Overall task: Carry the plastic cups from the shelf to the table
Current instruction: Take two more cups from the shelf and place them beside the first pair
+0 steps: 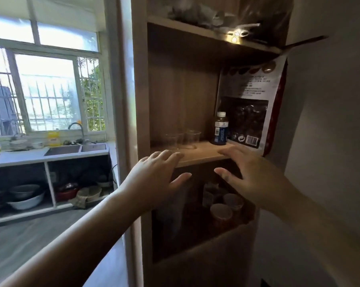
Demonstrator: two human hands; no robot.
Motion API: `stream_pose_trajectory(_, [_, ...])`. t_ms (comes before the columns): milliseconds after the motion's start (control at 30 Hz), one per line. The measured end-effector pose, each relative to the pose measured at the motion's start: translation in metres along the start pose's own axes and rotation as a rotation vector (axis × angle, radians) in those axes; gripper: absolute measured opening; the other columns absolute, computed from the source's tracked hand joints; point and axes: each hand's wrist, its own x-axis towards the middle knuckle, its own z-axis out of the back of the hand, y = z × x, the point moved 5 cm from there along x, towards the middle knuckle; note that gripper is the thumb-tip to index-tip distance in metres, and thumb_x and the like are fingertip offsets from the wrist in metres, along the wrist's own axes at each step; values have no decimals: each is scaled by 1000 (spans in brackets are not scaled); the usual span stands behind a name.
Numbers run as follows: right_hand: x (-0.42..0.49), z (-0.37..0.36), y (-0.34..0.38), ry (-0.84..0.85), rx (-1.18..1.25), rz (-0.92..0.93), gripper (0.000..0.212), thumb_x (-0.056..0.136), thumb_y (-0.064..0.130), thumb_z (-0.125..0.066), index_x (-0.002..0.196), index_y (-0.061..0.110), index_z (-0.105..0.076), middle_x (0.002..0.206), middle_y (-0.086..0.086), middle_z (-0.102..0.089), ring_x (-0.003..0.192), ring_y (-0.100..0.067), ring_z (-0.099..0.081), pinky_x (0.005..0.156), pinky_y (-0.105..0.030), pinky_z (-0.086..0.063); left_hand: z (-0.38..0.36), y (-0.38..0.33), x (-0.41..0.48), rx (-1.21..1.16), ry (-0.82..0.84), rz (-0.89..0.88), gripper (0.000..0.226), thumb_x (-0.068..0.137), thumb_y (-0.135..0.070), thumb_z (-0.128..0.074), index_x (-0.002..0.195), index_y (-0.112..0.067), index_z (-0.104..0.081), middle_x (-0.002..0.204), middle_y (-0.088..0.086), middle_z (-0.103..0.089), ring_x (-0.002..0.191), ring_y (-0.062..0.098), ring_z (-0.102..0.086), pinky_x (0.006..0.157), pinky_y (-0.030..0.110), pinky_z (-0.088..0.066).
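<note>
At far left, beyond a doorway, a barred window (44,88) lights a kitchen desk (19,157) with a steel sink (76,149), a curved tap (77,127) and a yellow bottle (54,138) on the sill side; metal basins (25,196) sit in the open bay beneath. Right of the door frame stands a wooden shelf unit (141,104) with several open compartments. Left hand (154,175): palm down, fingers spread and empty, its fingertips over the front edge of the middle shelf board (204,153), not touching any cup. Behind those fingertips, on the left part of that board, stand the clear plastic cups (182,139), upright and close together; they appear to number three or four, though their transparency against the wood makes the count uncertain. Further right on the same board, a dark bottle with a white cap (220,129) stands upright, just beside a large printed bag (251,104) that leans against the right wall of the compartment. Right hand (255,177): likewise spread open and holding nothing, its fingers at the board's front edge below the bottle, well apart from the cups. Lower compartment: lidded jars (224,212), partly hidden by the hands. Upper compartment: crumpled plastic items (208,15), blurred.
</note>
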Motion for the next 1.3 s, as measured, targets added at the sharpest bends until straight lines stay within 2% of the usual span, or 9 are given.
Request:
stream_pose_trajectory(133, [42,-35,-52,10,3,74,54,83,59,-39,127,28,-45,126,7,-53,110,-12,-51,87,-25,-40,-31,7,43,11,-13,47,51,86,-54,-43,130,-27,-42,128,-3,-55,117,18,-49,91,35,-40])
stream_pose_trajectory(200, [65,-50,-75,28,17,114,52,83,56,-41,127,29,-43,127,7,-52,104,-12,-53,83,-28,-46,-43,13,65,13,-33,76,50,85,-50,-47,129,-27,-43,126,-2,-56,113,18,-50,90,34,-41])
stream_pose_trajectory(267, [88,-64,-96,47,44,137,51,84,55,-42,128,29,-41,130,8,-49,104,-11,-53,79,-30,-48,-54,21,88,60,-26,126,54,87,-49,-46,133,-22,-40,133,-2,-50,118,17,-46,94,35,-41])
stream_pose_trajectory(567, [181,-141,-159,104,199,170,52,86,37,-55,133,25,-37,135,3,-43,117,-10,-40,87,-20,-33,-107,57,152,162,16,324,62,89,-49,-44,140,-19,-29,148,3,-33,135,18,-27,104,37,-32])
stream_pose_trajectory(800, [219,-185,-178,96,248,177,45,85,32,-57,127,29,-43,127,5,-48,111,-9,-44,82,-23,-40,-132,78,180,192,34,379,57,87,-47,-47,136,-19,-35,137,2,-45,125,18,-38,96,36,-39])
stream_pose_trajectory(867, [223,-191,-180,102,259,203,43,85,30,-57,127,29,-44,124,4,-50,106,-7,-45,79,-22,-39,-137,81,183,199,36,386,54,87,-46,-46,133,-20,-38,133,2,-48,122,18,-41,93,35,-41])
stream_pose_trajectory(1000, [226,-197,-182,88,269,247,42,86,26,-56,127,27,-46,120,4,-53,109,-11,-46,81,-22,-38,-141,82,186,237,20,367,49,89,-43,-45,131,-20,-40,125,2,-54,114,18,-46,85,33,-44])
stream_pose_trajectory(1167, [226,-195,-180,64,260,264,35,85,22,-57,119,25,-54,110,5,-55,101,-12,-46,78,-25,-42,-140,83,188,245,9,346,46,89,-40,-45,130,-20,-41,124,2,-55,113,19,-47,87,36,-44])
stream_pose_trajectory(1300, [222,-189,-179,68,248,266,29,86,17,-56,114,23,-58,107,4,-56,98,-13,-48,77,-30,-47,-139,80,187,249,5,324,43,89,-39,-45,128,-21,-43,123,0,-56,110,17,-47,83,33,-42])
